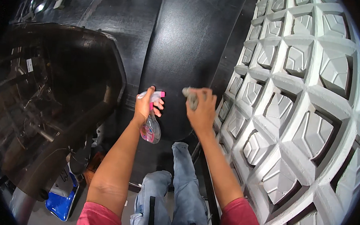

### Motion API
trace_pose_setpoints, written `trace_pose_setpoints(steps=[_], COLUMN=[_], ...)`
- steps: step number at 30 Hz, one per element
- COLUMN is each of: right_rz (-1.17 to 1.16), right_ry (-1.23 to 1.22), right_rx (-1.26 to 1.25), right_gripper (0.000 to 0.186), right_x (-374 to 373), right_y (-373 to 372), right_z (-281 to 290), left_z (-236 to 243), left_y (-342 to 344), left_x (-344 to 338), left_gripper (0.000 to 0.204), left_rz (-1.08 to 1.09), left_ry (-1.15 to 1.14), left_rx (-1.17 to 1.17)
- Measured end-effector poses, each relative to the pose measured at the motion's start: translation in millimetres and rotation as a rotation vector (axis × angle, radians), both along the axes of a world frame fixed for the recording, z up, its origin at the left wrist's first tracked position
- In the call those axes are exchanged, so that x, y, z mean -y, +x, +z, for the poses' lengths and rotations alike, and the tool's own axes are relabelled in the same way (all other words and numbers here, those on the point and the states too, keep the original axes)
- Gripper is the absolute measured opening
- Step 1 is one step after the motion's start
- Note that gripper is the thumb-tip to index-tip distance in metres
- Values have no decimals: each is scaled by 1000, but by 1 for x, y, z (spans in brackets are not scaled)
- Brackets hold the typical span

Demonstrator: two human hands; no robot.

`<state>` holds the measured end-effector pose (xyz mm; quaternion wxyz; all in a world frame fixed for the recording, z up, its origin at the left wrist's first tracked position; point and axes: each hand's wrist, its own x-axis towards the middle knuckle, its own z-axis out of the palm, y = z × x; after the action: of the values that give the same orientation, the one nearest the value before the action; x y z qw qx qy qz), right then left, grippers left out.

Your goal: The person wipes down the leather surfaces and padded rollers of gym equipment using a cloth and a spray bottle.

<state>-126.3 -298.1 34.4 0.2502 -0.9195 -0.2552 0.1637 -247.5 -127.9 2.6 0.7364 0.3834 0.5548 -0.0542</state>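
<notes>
Pink-and-clear spray bottle point(151, 129): transparent plastic, rounded body, pink collar and nozzle tip; hangs tilted from the left hand, above the black panel.
Left hand point(143, 108): fingers clamped round the bottle's neck and pale trigger head, thumb along the top; nozzle faces the right hand.
Right hand point(204, 110): back upward, somewhat blurred, fingers bent over a crumpled grey cloth point(193, 101); contact with panel, cannot tell.
Forearms: bare, both reaching forward, roughly parallel; red sleeves point(241, 219) at upper arms.
Black panel point(189, 34): smooth, faintly grained, soft sheen.
White lattice wall point(282, 83): matte, raised diagonal ribs, faceted insets, dark gaps.
</notes>
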Motion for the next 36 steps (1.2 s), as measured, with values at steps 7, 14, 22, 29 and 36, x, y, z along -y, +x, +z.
trace_pose_setpoints(steps=[7, 14, 22, 29, 36], right_rz=[-100, -391, -706, -746, -720], right_ry=[162, 402, 413, 531, 386], right_rx=[158, 66, -450, -426, -359], right_gripper=[24, 26, 36, 49, 24], right_x=[-12, -15, 34, -9, 34], right_y=[49, 47, -12, 90, -25], right_z=[-14, -30, -40, -49, -42], left_z=[3, 1, -1, 0, -2], left_y=[4, 5, 0, 4, 1], left_x=[2, 2, 2, 3, 3], left_gripper=[53, 54, 54, 59, 59], left_rz=[-3, 1, 42, -35, -37], left_ry=[7, 6, 4, 33, 29], left_rx=[-13, -6, 18, -5, -16])
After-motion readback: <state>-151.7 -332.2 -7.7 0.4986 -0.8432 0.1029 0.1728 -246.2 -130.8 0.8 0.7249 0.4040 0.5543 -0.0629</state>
